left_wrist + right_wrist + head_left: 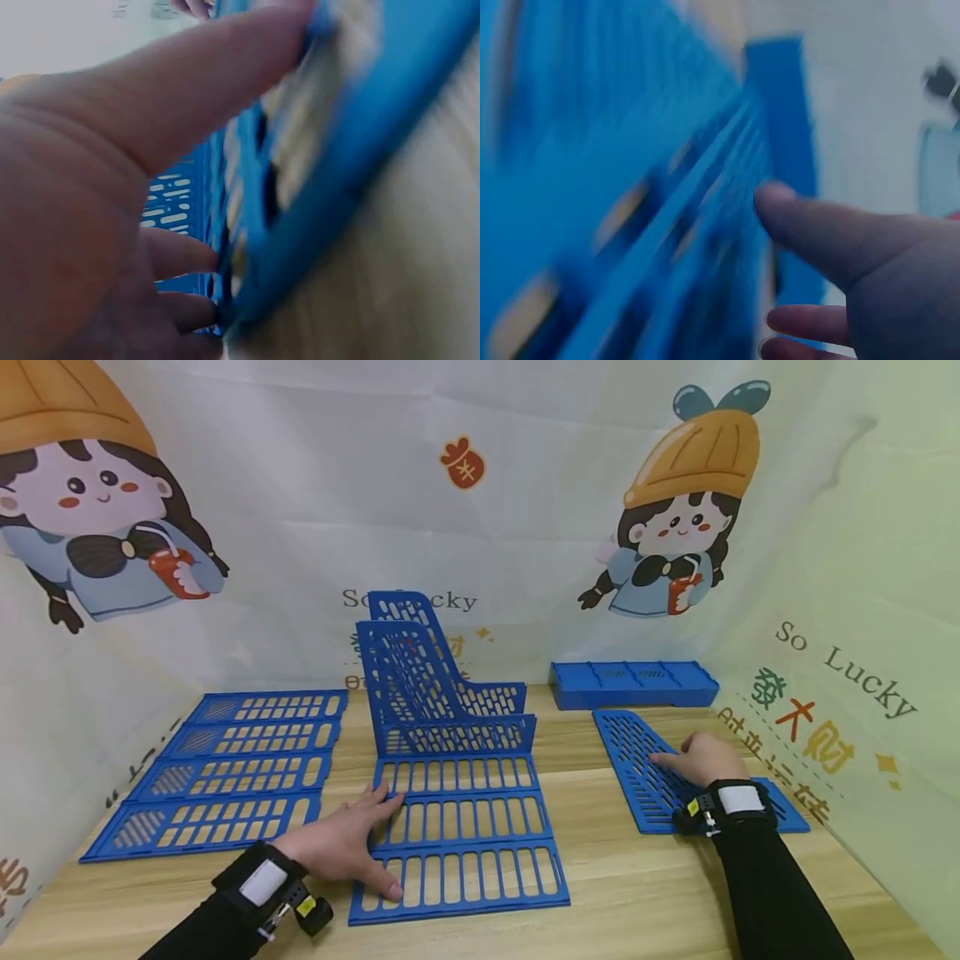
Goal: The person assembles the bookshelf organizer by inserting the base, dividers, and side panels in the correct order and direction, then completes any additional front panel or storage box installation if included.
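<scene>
In the head view, my left hand rests with spread fingers on the left edge of a slotted blue base made of joined strips. Its thumb lies over the nearest strip. Two blue perforated dividers of a file rack stand upright at the base's far end. To the right, my right hand pinches the slanted inner edge of a blue perforated side panel on the table. The thumb lies at that panel's edge in the right wrist view, the fingers beyond it; the panel is blurred there.
Several slotted blue panels lie in a row at the left. A long blue piece stands against the back right. Printed cloth walls the wooden table at the back and both sides.
</scene>
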A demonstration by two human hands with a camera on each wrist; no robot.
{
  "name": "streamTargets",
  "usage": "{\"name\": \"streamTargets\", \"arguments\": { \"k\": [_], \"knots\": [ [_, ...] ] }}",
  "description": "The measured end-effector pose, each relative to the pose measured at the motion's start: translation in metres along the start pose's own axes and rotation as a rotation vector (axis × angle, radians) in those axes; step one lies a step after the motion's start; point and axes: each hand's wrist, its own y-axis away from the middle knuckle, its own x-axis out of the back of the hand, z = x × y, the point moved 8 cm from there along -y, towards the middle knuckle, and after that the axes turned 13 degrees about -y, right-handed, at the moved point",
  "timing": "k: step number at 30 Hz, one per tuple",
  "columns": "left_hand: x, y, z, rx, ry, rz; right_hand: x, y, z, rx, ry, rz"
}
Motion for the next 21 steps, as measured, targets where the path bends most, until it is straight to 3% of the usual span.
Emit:
{"name": "streamTargets", "arguments": {
  "k": [3,6,12,21],
  "knots": [
    [-0.002,-0.003,0.003,-0.022,0.005,0.014,0.001,0.000,0.022,-0.054,0.011,-0.001],
    [-0.004,-0.005,0.005,-0.024,0.020,0.028,0.001,0.002,0.027,-0.062,0.001,0.001],
    [-0.001,-0.004,0.003,-0.010,0.026,0.026,0.006,0.006,0.017,-0.104,0.063,-0.045],
    [0.002,0.000,0.000,-0.019,0.023,-0.002,0.008,0.012,0.012,-0.143,0.159,-0.012]
  ]
}}
